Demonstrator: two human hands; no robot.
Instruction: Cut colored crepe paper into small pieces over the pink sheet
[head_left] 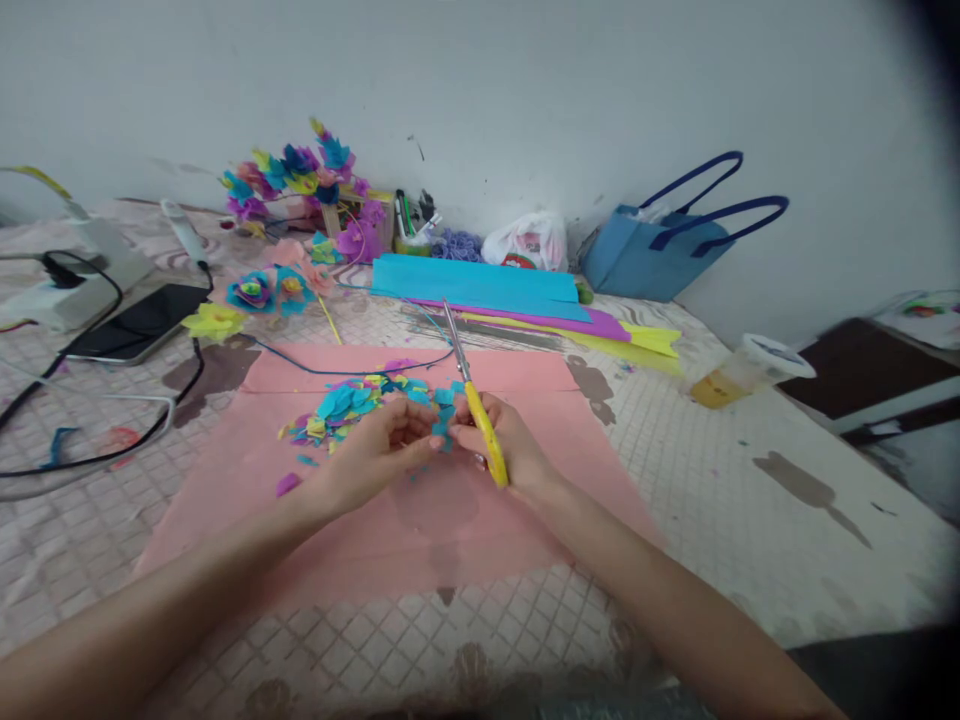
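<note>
Yellow-handled scissors (487, 433) rest in my right hand (514, 440), blades pointing away from me. The same hand's fingertips pinch a small blue paper piece (445, 425). My left hand (390, 440) has its fingers curled, with thumb and fingertips at the left side of that blue piece. Just beyond my left hand lies a heap of cut paper scraps (345, 400) in blue, yellow and purple. Both hands are above a pink paper sheet (525, 520) spread on the table.
Behind the sheet lie folded blue paper (472, 285) and yellow strips (652, 340). Paper flowers (292, 175) stand at the back left, near a phone (139, 322) and cables. At right are a lidded plastic cup (739, 375) and a blue bag (645, 250).
</note>
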